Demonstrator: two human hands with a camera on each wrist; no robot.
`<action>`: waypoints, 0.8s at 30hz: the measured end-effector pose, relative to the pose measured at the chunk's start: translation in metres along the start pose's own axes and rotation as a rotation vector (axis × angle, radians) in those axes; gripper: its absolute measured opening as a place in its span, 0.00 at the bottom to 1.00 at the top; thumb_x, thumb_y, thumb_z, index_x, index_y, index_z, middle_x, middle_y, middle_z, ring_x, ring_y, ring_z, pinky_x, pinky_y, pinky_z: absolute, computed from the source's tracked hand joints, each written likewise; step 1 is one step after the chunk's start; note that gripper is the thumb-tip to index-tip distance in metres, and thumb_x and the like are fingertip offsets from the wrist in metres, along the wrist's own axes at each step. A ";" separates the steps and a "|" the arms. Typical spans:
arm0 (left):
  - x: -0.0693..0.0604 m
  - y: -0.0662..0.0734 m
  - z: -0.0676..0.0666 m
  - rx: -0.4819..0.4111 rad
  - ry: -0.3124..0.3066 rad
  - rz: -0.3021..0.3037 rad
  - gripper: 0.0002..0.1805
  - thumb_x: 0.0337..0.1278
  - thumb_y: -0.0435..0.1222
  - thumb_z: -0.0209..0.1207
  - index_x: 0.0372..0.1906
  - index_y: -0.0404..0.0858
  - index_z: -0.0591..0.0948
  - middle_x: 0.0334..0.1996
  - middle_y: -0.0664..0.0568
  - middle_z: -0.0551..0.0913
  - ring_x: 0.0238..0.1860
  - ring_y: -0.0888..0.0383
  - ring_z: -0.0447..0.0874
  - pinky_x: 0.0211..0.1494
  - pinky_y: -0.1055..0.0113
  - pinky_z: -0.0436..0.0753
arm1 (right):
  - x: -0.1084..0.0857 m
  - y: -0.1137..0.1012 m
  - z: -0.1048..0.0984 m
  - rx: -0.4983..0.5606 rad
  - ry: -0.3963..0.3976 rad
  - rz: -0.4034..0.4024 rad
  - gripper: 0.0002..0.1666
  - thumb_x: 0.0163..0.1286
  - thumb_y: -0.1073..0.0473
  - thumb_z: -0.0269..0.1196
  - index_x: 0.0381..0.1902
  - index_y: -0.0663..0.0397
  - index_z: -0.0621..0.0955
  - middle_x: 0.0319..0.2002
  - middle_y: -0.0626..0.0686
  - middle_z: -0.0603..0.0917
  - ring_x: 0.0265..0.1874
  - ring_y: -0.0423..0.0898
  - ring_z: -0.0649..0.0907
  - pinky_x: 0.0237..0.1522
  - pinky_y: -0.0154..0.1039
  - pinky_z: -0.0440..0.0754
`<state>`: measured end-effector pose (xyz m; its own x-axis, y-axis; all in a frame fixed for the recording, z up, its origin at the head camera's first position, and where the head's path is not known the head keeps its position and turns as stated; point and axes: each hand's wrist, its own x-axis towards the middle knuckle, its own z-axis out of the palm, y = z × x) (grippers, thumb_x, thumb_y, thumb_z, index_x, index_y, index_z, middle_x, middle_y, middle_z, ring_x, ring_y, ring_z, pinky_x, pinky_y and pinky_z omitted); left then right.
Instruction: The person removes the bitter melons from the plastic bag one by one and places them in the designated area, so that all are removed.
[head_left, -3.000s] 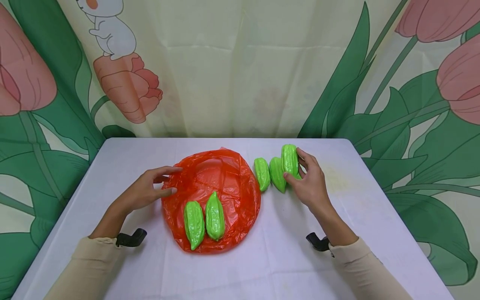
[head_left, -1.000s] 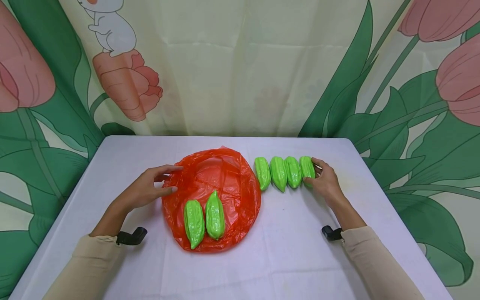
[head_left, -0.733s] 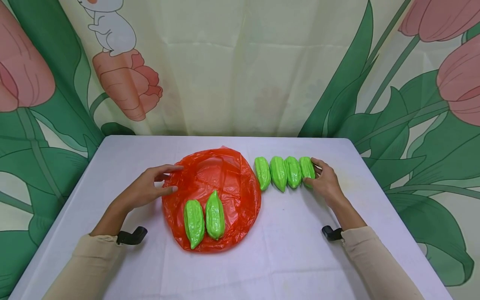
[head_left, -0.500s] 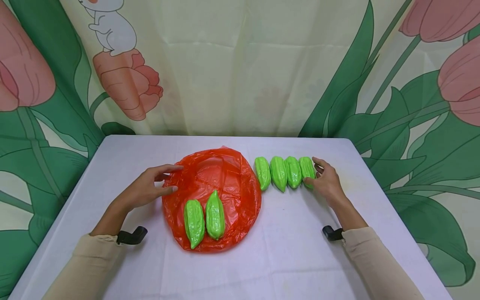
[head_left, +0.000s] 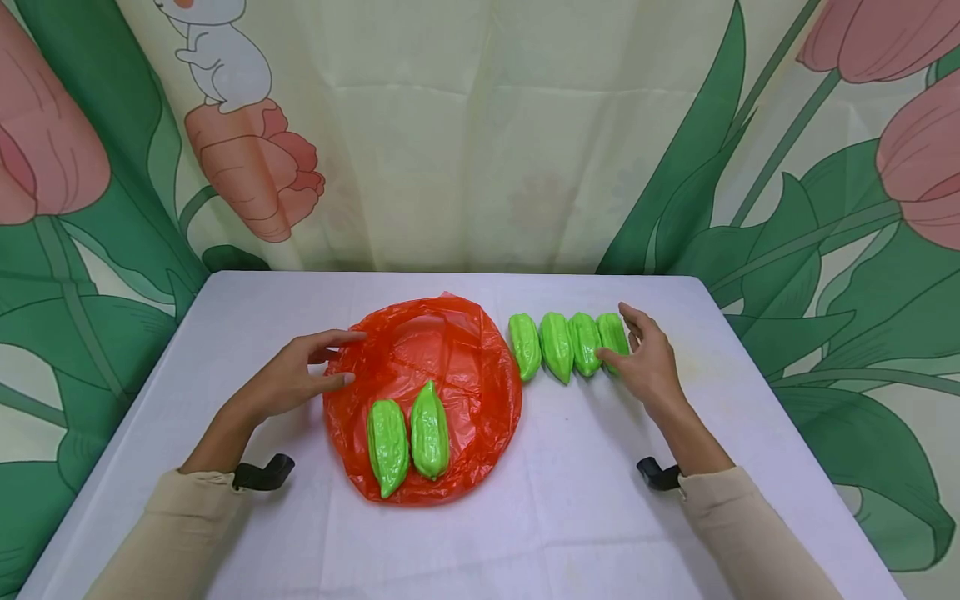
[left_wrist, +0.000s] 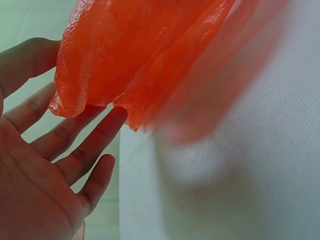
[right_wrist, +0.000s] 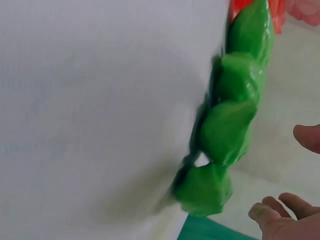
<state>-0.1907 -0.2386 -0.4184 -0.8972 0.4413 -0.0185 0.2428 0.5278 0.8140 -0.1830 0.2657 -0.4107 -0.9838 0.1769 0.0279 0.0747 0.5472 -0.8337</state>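
A red plastic bag (head_left: 465,358) is spread in a round shape on the table. Two shiny green bitter melons (head_left: 430,433) lie side by side on its near part. At the bag's left edge is my left hand (head_left: 288,375), fingers spread; in the left wrist view, the fingers (left_wrist: 95,137) touch the bag's hanging rim. Several more bitter melons (head_left: 556,346) stand in a row right of the bag. My right hand (head_left: 647,358) is at the row's right end, thumb and fingers apart. The right wrist view shows it off the end bitter melon (right_wrist: 204,189), holding nothing.
A white cloth (head_left: 555,517) covers the table. Behind it hangs a curtain (head_left: 480,167) printed with tulips, leaves and a rabbit on a carrot. A black wrist camera (head_left: 264,473) sits on each wrist, at the beige sleeve cuffs.
Three seconds ago my right hand held a bitter melon above the row. That melon now stands at the row's right end, and the hand has let go of it. My left hand stays put.
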 end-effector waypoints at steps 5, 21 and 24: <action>-0.001 0.000 0.000 0.006 0.001 0.003 0.35 0.66 0.36 0.70 0.76 0.40 0.74 0.74 0.37 0.74 0.67 0.37 0.79 0.59 0.49 0.90 | -0.010 -0.010 0.009 0.002 -0.008 -0.023 0.53 0.70 0.67 0.71 0.86 0.53 0.57 0.85 0.57 0.60 0.85 0.57 0.60 0.83 0.52 0.62; -0.002 0.001 0.000 0.017 0.004 0.002 0.35 0.66 0.36 0.70 0.76 0.40 0.74 0.75 0.37 0.73 0.67 0.36 0.78 0.61 0.47 0.89 | -0.047 -0.045 0.045 0.101 -0.087 -0.134 0.54 0.65 0.65 0.76 0.83 0.55 0.61 0.83 0.54 0.64 0.84 0.54 0.62 0.83 0.52 0.63; -0.002 0.002 0.000 0.018 0.002 -0.002 0.35 0.66 0.36 0.70 0.76 0.40 0.74 0.76 0.37 0.73 0.68 0.36 0.78 0.60 0.47 0.90 | -0.054 -0.051 0.053 0.106 -0.101 -0.142 0.54 0.65 0.64 0.76 0.83 0.55 0.62 0.83 0.53 0.64 0.84 0.54 0.62 0.82 0.52 0.64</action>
<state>-0.1887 -0.2389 -0.4169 -0.8983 0.4390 -0.0192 0.2477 0.5419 0.8032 -0.1419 0.1849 -0.3993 -0.9950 0.0186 0.0984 -0.0781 0.4703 -0.8790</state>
